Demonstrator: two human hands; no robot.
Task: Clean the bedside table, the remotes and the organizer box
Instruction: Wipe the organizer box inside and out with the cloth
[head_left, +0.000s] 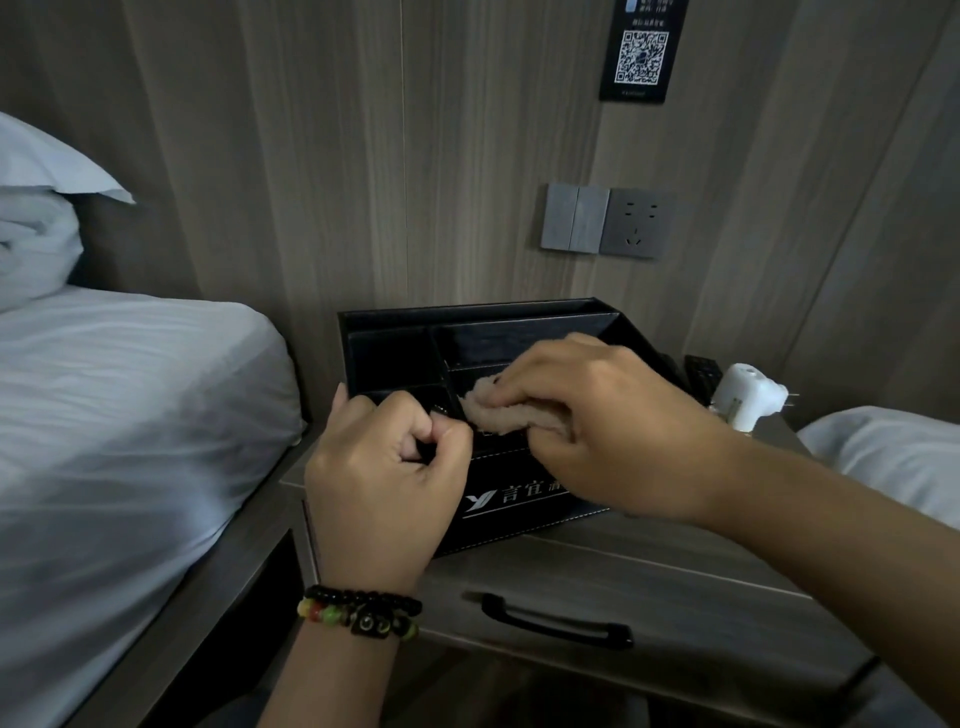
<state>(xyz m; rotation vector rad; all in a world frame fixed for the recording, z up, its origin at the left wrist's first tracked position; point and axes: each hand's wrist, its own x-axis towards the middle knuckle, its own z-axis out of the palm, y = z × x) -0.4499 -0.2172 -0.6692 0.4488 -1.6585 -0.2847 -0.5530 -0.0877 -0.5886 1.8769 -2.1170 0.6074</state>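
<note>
A black organizer box (467, 332) with several open compartments and a white logo on its front stands on the wooden bedside table (649, 566). My left hand (384, 483), with a beaded bracelet at the wrist, grips the box's front left rim. My right hand (597, 415) presses a beige cloth (498, 413) onto the front edge of a middle compartment. A black remote (702, 375) shows partly behind the box on the right. The compartments look dark inside; I cannot tell what lies in them.
A white plug-in device (744, 397) sits at the table's back right. The drawer has a black handle (556, 621). White beds flank the table, left (119, 415) and right (893, 457). Switches and a socket (608, 221) are on the wood wall.
</note>
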